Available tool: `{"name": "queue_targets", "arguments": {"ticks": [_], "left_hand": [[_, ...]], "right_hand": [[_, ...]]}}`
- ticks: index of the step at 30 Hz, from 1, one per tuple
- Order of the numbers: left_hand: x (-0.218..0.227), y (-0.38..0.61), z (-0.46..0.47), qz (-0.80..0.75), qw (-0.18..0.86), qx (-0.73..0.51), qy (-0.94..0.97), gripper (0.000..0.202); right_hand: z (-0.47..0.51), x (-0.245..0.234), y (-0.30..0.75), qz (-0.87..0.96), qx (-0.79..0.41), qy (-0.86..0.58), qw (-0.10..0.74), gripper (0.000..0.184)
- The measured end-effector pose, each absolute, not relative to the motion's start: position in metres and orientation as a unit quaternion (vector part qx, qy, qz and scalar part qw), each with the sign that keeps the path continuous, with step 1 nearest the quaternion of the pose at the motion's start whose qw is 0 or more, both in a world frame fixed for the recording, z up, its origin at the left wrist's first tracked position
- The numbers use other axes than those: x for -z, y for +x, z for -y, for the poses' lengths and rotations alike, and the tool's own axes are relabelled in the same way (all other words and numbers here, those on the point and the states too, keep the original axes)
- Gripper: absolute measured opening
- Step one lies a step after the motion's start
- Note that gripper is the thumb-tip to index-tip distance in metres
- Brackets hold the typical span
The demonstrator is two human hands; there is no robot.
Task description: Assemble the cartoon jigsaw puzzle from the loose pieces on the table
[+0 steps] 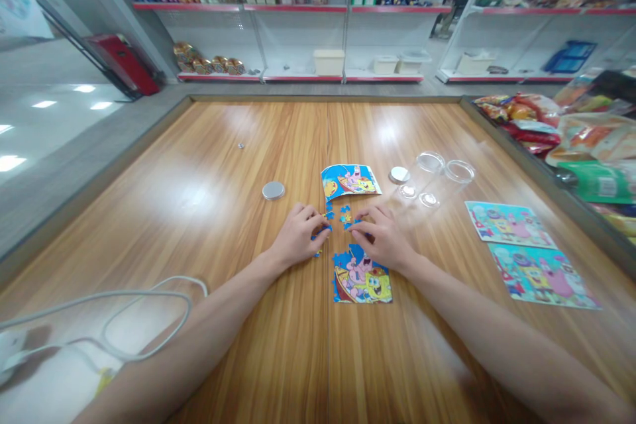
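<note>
A partly built cartoon jigsaw [362, 279] lies on the wooden table [223, 212] just in front of me. Both hands rest above its top edge among a few loose blue pieces [344, 215]. My left hand [298, 236] has its fingers curled and pinched on small blue pieces. My right hand [382, 235] also has curled fingers, its fingertips pressed on a piece beside the loose ones. A picture card [349, 181] with the same cartoon lies just beyond the hands.
Two clear tubes [437, 179] lie on their sides to the right, with a silver lid [399, 175] beside them and another silver lid [273, 190] to the left. Two finished puzzles [527, 245] lie at right. Snack bags [571, 126] line the right edge. A white cable [124, 318] loops at lower left.
</note>
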State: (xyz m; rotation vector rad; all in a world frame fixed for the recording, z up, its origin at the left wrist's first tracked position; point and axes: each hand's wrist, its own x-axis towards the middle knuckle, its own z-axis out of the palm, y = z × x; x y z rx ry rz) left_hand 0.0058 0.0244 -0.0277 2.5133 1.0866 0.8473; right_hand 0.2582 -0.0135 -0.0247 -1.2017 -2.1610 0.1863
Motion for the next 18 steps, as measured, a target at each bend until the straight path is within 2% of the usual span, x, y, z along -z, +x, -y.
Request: {"name": "queue_targets", "arguments": {"ticks": [7, 13, 18], "left_hand": [[0.026, 0.005, -0.024, -0.343, 0.141, -0.291, 0.882, 0.019], [0.036, 0.002, -0.034, -0.412, 0.13, -0.34, 0.835, 0.026], [0.04, -0.003, -0.041, -0.476, 0.126, -0.37, 0.788, 0.033]], "right_hand": [[0.014, 0.023, 0.258, 0.829, -0.085, -0.45, 0.322, 0.016], [0.014, 0.022, 0.258, 0.832, -0.085, -0.454, 0.308, 0.017], [0.016, 0.021, 0.258, 0.844, -0.079, -0.448, 0.285, 0.026]]}}
